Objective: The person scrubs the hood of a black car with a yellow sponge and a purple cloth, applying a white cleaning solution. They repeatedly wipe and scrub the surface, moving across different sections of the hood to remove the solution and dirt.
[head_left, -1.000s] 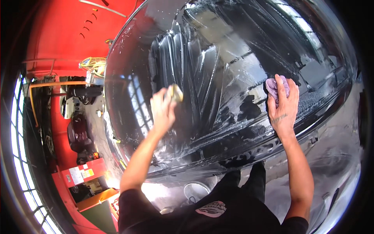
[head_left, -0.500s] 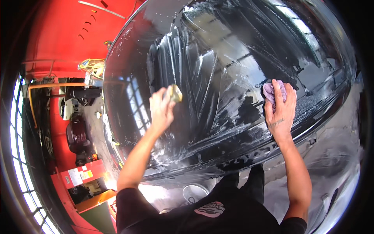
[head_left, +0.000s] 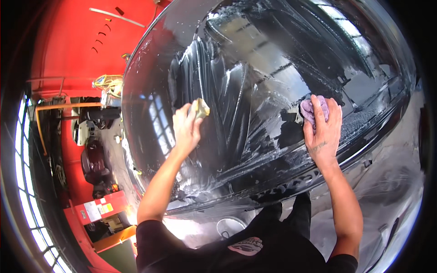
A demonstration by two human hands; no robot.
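Right hand (head_left: 325,132) has slid a little leftward over the past second, carrying the crumpled purple cloth (head_left: 308,111) across the glossy black car panel (head_left: 148,84); cloth now sits just beside a dark, irregular patch (head_left: 290,128) among the whitish smears, nearer to it than before. Fingers there clamped on the cloth, index laid out over the top, thumb down the near side; cloth appears to be against the panel, right of centre, above the near edge. Left hand (head_left: 185,129) has hardly shifted: fingers closed on a small pale-yellow block (head_left: 200,108), perhaps a sponge, too soft in focus to be sure. Block lies over the left-centre of the panel, by the lower end of long white streaks (head_left: 195,61); cannot tell whether it touches the surface. Reading: the right side is doing the wiping in this short interval, left side more or less parked. Streaks look much the same throughout, so progress over the stretch seems small; plenty of residue remains on the left-centre and along the near edge. Pale bucket (head_left: 227,226) on the floor beside the person's legs, unmoved.
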